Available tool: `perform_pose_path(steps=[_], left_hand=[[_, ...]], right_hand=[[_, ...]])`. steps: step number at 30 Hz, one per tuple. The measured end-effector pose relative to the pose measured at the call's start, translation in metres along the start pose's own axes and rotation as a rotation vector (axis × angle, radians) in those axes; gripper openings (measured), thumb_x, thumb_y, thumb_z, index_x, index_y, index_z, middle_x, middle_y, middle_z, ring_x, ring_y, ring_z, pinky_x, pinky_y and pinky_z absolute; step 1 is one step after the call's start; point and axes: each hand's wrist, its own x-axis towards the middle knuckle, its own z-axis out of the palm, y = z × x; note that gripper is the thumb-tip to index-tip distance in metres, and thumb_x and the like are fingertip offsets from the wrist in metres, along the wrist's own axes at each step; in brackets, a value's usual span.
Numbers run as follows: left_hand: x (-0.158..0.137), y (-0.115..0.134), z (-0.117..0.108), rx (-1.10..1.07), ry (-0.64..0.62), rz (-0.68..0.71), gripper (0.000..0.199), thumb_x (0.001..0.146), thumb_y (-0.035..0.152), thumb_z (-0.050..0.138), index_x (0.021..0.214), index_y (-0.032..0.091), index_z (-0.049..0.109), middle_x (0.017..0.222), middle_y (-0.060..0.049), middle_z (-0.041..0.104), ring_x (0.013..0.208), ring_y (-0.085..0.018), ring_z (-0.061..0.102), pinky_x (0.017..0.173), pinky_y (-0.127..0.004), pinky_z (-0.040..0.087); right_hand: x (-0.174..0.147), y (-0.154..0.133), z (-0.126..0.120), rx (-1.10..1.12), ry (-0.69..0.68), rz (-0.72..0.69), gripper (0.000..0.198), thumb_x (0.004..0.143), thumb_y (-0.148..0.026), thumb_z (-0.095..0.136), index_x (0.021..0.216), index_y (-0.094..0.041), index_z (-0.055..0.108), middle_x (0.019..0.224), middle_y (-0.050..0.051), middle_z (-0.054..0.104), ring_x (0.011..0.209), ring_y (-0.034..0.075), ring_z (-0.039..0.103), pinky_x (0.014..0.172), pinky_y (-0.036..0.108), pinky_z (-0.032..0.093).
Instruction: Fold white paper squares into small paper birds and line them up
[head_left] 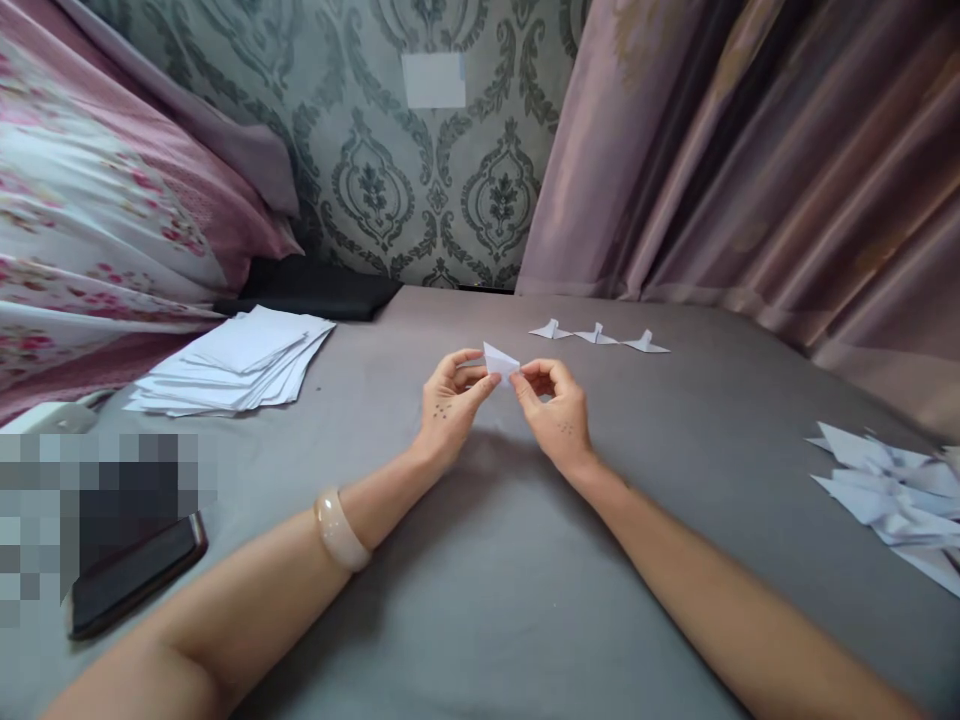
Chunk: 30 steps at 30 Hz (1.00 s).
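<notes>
A small folded white paper [501,361] is held up above the grey cloth surface, between my two hands. My left hand [452,402] pinches its left side with thumb and fingers. On the right edge, my right hand [553,405] grips the same paper between thumb and bent fingers. The paper has a pointed upper left corner and a slanted top edge. Just beyond my right hand, three folded paper figures [598,334] stand in a row, each with a raised middle and flat pointed ends.
At the left lies a stack of white paper sheets [240,355], with a black flat object [322,287] behind it. A dark phone [139,575] rests near my left forearm. Folded paper pieces [892,490] are heaped at the far right. Curtains [645,150] and a patterned wall [442,190] stand behind.
</notes>
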Motion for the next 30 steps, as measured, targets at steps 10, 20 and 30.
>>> perform_pose_path(steps=[10, 20, 30], left_hand=[[-0.001, 0.002, 0.001, 0.007, 0.021, -0.033, 0.031, 0.066, 0.025, 0.082, 0.091, 0.017, 0.066, 0.086, -0.003, 0.075, 0.084, -0.016, 0.069, 0.081, -0.029, 0.052], [-0.007, 0.006, 0.003, 0.070, -0.058, -0.020, 0.029, 0.070, 0.027, 0.082, 0.095, 0.019, 0.070, 0.095, -0.004, 0.074, 0.090, -0.017, 0.069, 0.079, -0.027, 0.053], [-0.001, 0.013, -0.002, -0.143, -0.191, -0.311, 0.027, 0.074, 0.035, 0.079, 0.093, 0.017, 0.072, 0.090, -0.003, 0.070, 0.082, -0.012, 0.064, 0.071, -0.022, 0.049]], right_hand=[[-0.007, 0.003, -0.002, 0.057, -0.030, -0.003, 0.015, 0.081, -0.030, 0.067, 0.091, -0.022, 0.058, 0.078, -0.001, 0.063, 0.067, 0.012, 0.057, 0.067, 0.029, 0.048], [-0.005, 0.000, -0.008, 0.097, -0.066, 0.112, 0.022, 0.081, -0.043, 0.066, 0.084, -0.022, 0.066, 0.075, 0.000, 0.063, 0.065, 0.013, 0.054, 0.066, 0.030, 0.046], [0.011, 0.012, -0.024, 0.680, -0.411, 0.587, 0.023, 0.070, -0.044, 0.079, 0.080, -0.025, 0.071, 0.077, -0.003, 0.065, 0.071, 0.011, 0.054, 0.068, 0.027, 0.043]])
